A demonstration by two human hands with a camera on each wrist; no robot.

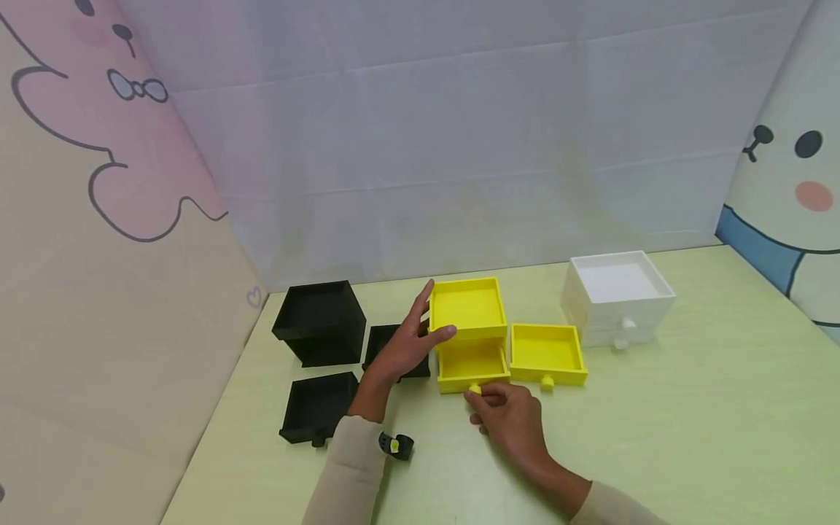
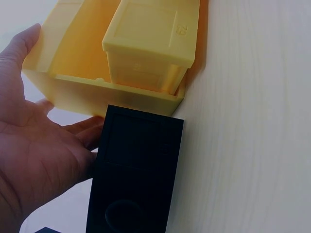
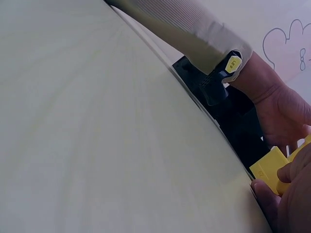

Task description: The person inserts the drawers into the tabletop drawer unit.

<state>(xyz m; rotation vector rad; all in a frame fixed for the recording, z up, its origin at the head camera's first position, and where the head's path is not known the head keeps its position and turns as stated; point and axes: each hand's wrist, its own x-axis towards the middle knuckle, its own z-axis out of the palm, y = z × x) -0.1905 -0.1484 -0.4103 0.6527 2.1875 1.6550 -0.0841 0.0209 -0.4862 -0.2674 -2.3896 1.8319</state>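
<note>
A yellow drawer cabinet [image 1: 468,305] stands mid-table with its lower yellow drawer [image 1: 472,364] partly out. My left hand [image 1: 408,348] rests against the cabinet's left side, thumb stretched across its upper front and fingers fairly straight; the left wrist view shows this hand [image 2: 43,141] beside the cabinet wall [image 2: 97,90]. With thumb and finger, my right hand [image 1: 515,423] pinches the small knob [image 1: 475,390] of that drawer. The right wrist view has the right hand [image 3: 296,199] at its edge, by the drawer front [image 3: 269,167].
Right of the cabinet lies a loose yellow drawer [image 1: 547,350], then a white drawer cabinet [image 1: 620,299]. On the left stand a black cabinet [image 1: 321,324], a loose black drawer [image 1: 318,408] and another black drawer [image 1: 416,364] partly behind my left hand. Cloth walls border the table [image 1: 695,423].
</note>
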